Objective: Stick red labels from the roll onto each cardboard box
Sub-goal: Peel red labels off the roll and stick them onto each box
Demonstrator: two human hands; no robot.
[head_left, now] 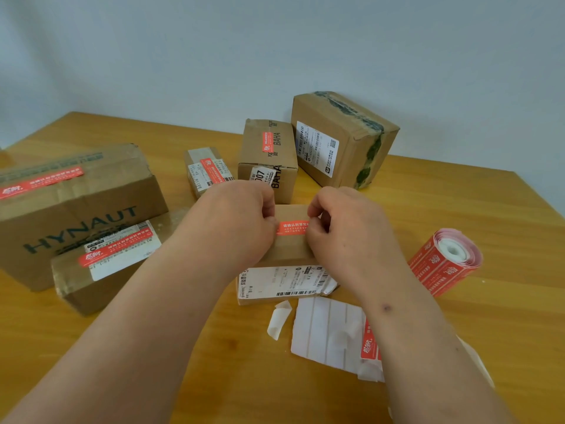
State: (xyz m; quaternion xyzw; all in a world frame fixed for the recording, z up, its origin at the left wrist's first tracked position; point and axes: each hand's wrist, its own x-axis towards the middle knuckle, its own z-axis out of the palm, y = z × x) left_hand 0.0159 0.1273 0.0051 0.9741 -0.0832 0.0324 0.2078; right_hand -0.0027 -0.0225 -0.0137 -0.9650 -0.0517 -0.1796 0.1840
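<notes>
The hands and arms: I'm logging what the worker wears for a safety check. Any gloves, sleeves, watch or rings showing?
None visible. The left hand and right hand are bare, with no gloves, and both forearms are uncovered up to the frame edge, so no sleeves show. No watch, bracelet or ring can be seen, though the fingers are partly hidden.
</notes>
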